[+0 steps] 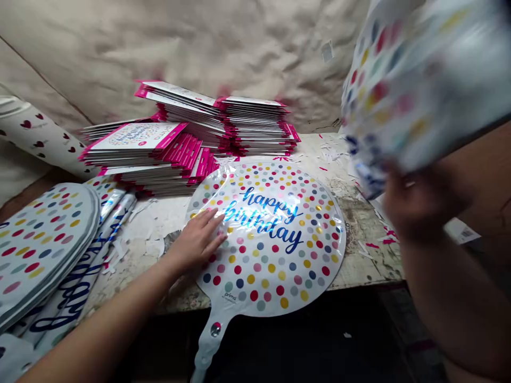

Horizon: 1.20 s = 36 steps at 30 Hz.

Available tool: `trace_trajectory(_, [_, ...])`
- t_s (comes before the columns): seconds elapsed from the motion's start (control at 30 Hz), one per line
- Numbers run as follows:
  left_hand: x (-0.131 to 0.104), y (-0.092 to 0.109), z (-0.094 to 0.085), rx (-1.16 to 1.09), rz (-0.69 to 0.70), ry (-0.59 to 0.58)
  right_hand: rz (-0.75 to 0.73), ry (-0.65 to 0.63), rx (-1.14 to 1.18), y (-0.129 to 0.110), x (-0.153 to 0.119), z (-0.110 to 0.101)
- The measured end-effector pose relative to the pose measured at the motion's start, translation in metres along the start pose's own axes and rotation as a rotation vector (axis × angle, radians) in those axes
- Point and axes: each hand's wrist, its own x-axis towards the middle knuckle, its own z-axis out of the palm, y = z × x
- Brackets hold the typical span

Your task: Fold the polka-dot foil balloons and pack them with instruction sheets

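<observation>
A flat round foil balloon point(275, 271) with coloured dots and blue "happy birthday" lettering lies on the worktable, its tail hanging over the front edge. My left hand point(203, 236) rests on the balloon's left side, fingers outstretched and apart. At the upper right, my right hand point(419, 199) is closed on the lower edge of another dotted foil balloon point(399, 101), raised above the table. Motion smears that hand and its balloon, and I cannot tell whether it is one sheet or several.
Stacks of white packets with pink edges point(255, 127) stand behind the balloon, with more packets point(139, 139) to their left. Dotted foil balloons point(43, 239) are piled at the left near a heart-patterned roll point(43, 133). Paper scraps litter the worn tabletop point(359, 260).
</observation>
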Motion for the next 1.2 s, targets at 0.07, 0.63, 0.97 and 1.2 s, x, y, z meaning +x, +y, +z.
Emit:
trace_trajectory(0.07, [0.01, 0.01, -0.006, -0.276, -0.085, 0.172, -0.322, -0.146, 0.228, -0.03, -0.035, 0.012])
trace_trajectory(0.63, [0.119, 0.024, -0.013, -1.349, -0.6, -0.502, -0.4, -0.523, 0.424, -0.063, -0.138, 0.045])
trace_trajectory(0.97, [0.127, 0.032, -0.006, -1.333, -0.575, -0.562, -0.429, -0.525, 0.411, -0.062, -0.135, 0.043])
trace_trajectory(1.2, [0.136, 0.052, 0.002, -1.391, -0.662, -0.573, -0.434, -0.542, 0.419, -0.062, -0.135, 0.041])
